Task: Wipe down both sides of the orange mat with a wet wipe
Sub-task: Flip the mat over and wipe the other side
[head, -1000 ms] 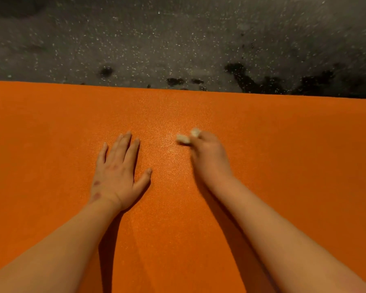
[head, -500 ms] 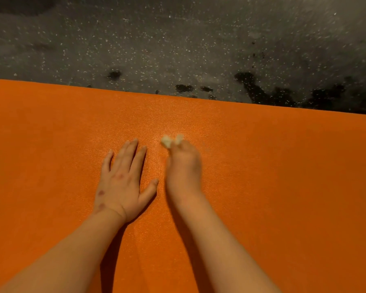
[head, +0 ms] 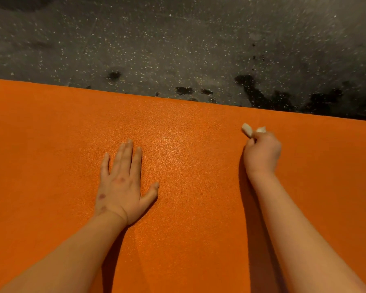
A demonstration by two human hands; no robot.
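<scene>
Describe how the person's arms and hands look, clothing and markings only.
Both forearms are bare: no sleeves, gloves, watch or rings show. The back of the left hand carries a few small round marks; the right hand shows none.

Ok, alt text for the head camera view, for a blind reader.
A person's right hand grips a crumpled wet wipe on an orange mat near its far edge, while the left hand lies flat on it. Speckled dark floor lies beyond.

Dim warm light, soft arm shadows falling leftward, faint central sheen, blurred wide-angle edges
</scene>
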